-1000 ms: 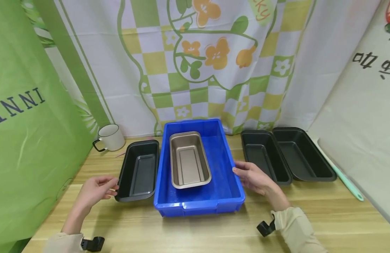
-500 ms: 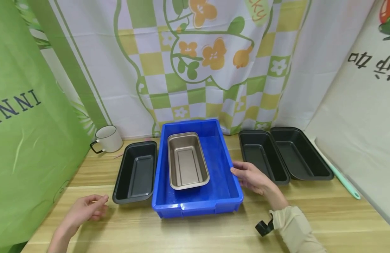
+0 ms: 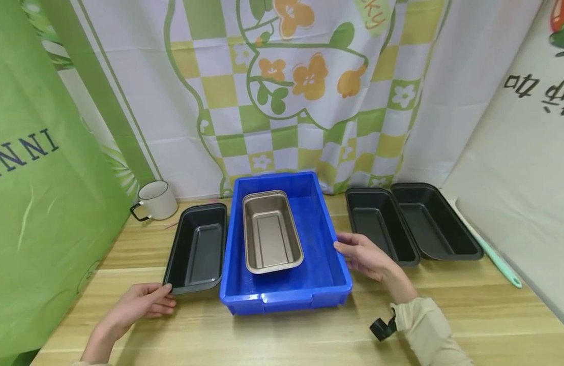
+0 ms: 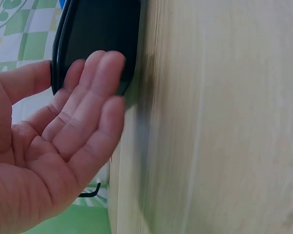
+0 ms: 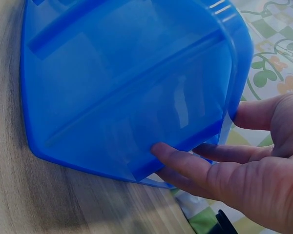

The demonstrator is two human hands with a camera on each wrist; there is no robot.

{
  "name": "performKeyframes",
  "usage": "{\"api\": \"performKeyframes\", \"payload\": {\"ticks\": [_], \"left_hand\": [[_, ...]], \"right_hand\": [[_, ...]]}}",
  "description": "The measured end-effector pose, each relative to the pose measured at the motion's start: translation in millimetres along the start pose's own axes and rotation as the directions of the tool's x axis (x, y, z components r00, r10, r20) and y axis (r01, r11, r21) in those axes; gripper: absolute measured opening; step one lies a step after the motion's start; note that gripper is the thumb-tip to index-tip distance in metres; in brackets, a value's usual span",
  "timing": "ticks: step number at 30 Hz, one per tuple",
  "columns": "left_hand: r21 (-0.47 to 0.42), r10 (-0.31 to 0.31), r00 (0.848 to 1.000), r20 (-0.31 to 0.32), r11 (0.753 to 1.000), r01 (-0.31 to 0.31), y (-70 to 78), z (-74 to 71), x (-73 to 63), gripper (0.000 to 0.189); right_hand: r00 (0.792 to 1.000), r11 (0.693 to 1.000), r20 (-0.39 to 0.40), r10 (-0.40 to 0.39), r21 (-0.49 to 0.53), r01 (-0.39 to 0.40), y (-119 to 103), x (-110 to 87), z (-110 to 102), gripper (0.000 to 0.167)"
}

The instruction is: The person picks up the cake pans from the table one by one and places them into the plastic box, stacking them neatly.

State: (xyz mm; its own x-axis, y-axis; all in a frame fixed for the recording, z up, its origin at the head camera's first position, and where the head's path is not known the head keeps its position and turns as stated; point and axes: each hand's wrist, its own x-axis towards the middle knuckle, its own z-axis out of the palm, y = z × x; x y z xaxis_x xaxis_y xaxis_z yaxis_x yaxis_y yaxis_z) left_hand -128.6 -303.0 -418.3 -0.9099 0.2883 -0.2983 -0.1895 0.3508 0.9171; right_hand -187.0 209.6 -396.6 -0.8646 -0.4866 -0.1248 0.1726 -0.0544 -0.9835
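Note:
My left hand (image 3: 142, 303) is at the near left corner of a black loaf pan (image 3: 204, 249). The thumb lies on the rim and the fingers curl below it, which the left wrist view shows with the dark pan wall (image 4: 100, 29) between them. Right of that pan stands a blue plastic bin (image 3: 320, 254) holding a gold-brown loaf pan (image 3: 272, 239) along its left side. My right hand (image 3: 366, 256) grips the bin's right rim, thumb over the edge. In the right wrist view its fingers (image 5: 185, 163) reach against the bin's outer wall (image 5: 136, 97).
Two more black loaf pans, a nearer one (image 3: 378, 223) and a farther one (image 3: 435, 223), sit side by side on the right. Beyond them lies a mint-handled tool (image 3: 499, 259). A white mug (image 3: 158, 201) stands at the back left, before a patterned curtain (image 3: 300, 101).
My left hand drew back from the black pan's left side, then came forward and right to take its near left corner. My right hand has stayed on the bin's rim.

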Motion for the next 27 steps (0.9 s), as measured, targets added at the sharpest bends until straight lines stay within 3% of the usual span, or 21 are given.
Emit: {"api": "performKeyframes", "payload": {"ticks": [12,27], "left_hand": [[-0.139,-0.048,0.999,0.017,0.989,0.05,-3.3,4.3,3.9,0.037],[-0.356,0.027,0.999,0.041,0.935,-0.011,0.1,15.2,2.0,0.024]], "right_hand": [[1.0,1.0,-0.003,0.001,-0.003,-0.001,2.4,2.8,0.2,0.057],[1.0,1.0,-0.004,-0.001,-0.008,0.001,1.7,2.4,-2.1,0.058]]}}
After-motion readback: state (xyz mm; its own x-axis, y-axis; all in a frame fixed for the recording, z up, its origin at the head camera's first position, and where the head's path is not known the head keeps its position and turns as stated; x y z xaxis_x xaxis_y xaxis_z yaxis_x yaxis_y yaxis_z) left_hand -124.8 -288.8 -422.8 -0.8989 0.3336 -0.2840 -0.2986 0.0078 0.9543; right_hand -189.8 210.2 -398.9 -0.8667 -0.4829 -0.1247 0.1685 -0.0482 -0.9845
